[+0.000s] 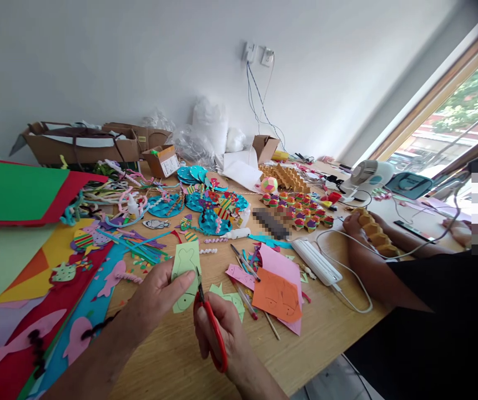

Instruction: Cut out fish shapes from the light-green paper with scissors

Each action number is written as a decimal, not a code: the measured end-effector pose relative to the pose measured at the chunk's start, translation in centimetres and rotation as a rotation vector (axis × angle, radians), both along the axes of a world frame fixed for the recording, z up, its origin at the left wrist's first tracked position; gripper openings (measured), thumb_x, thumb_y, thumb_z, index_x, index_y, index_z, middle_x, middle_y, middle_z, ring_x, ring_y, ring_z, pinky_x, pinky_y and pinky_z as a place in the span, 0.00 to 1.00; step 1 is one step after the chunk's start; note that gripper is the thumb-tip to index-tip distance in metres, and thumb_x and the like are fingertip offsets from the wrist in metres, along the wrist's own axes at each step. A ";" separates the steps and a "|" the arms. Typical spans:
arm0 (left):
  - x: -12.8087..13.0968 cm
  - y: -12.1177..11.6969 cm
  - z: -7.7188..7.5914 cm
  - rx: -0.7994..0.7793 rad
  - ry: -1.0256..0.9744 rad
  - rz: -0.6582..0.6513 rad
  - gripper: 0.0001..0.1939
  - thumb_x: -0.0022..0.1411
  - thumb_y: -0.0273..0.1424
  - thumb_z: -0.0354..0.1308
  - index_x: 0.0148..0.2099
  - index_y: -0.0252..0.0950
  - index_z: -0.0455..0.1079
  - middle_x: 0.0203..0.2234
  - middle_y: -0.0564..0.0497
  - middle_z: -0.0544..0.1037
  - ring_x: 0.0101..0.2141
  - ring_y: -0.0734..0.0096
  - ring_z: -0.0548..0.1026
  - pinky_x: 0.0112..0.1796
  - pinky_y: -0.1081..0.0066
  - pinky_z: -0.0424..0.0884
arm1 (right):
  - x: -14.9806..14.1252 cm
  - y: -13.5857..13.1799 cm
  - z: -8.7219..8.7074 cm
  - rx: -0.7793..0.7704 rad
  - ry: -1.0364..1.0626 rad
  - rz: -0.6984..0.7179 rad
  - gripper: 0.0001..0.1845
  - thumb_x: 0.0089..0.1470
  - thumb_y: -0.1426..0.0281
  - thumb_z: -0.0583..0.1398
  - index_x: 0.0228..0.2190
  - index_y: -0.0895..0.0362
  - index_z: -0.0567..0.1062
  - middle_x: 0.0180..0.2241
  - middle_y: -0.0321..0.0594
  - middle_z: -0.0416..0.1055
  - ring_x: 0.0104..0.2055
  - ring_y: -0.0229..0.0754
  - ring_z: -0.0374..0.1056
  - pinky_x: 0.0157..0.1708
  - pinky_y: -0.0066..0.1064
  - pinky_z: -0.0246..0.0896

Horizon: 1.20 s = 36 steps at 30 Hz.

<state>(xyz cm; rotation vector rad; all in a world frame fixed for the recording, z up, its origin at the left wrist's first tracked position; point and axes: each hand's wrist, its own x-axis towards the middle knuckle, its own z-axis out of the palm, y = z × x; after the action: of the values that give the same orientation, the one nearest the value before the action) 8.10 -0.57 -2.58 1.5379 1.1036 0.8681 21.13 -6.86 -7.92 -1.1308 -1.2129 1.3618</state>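
Pinched between the thumb and fingers of my left hand (159, 294) is a light green paper strip (186, 255) with a fish outline drawn on it. My right hand (222, 322) is closed around red-handled scissors (214, 330). Their dark blades meet the strip's right edge beside my left thumb. Just behind my right hand lies another piece of green paper (232, 300), partly covered by it. To the right, an orange sheet (278, 294) with pencil drawings rests on a pink sheet (295, 325).
A white power strip (316, 261) with a looping cable lies to the right. Beyond it, another person's hands (353, 225) hold an egg carton strip (376, 233). Blue decorated discs (216, 222), pens and paper scraps cover the middle; coloured sheets (14, 191) pile up at left.
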 end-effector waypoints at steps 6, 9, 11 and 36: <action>-0.1 0.1 0.0 -0.013 -0.004 -0.076 0.12 0.55 0.39 0.53 0.25 0.39 0.64 0.21 0.55 0.70 0.27 0.67 0.69 0.31 0.71 0.67 | 0.2 0.0 -0.1 0.034 0.015 0.026 0.31 0.52 0.38 0.53 0.22 0.54 0.62 0.12 0.28 0.57 0.14 0.31 0.50 0.15 0.23 0.46; -0.1 0.1 0.0 -0.025 -0.008 -0.094 0.11 0.56 0.39 0.53 0.26 0.39 0.63 0.21 0.55 0.70 0.27 0.67 0.69 0.31 0.71 0.67 | 0.2 0.1 0.1 0.032 0.009 0.022 0.32 0.50 0.37 0.53 0.22 0.54 0.62 0.12 0.28 0.57 0.14 0.32 0.51 0.15 0.23 0.47; 0.0 0.1 0.2 -0.028 -0.017 -0.100 0.11 0.55 0.39 0.53 0.25 0.39 0.62 0.21 0.55 0.69 0.27 0.67 0.69 0.31 0.70 0.67 | 0.2 0.1 0.3 0.024 0.009 0.017 0.33 0.49 0.37 0.54 0.21 0.54 0.62 0.12 0.28 0.57 0.14 0.32 0.51 0.14 0.23 0.46; -0.5 0.9 -0.9 -0.041 0.000 -0.118 0.13 0.55 0.42 0.53 0.25 0.38 0.63 0.21 0.56 0.67 0.26 0.69 0.67 0.28 0.72 0.66 | 0.1 -0.2 0.0 0.003 -0.024 -0.017 0.29 0.53 0.43 0.55 0.20 0.55 0.61 0.12 0.27 0.55 0.13 0.30 0.49 0.13 0.21 0.44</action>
<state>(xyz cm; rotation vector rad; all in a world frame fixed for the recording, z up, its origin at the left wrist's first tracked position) 7.61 0.32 -3.47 1.5531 1.0134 0.7610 21.27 -7.04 -7.96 -1.1564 -1.2196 1.3365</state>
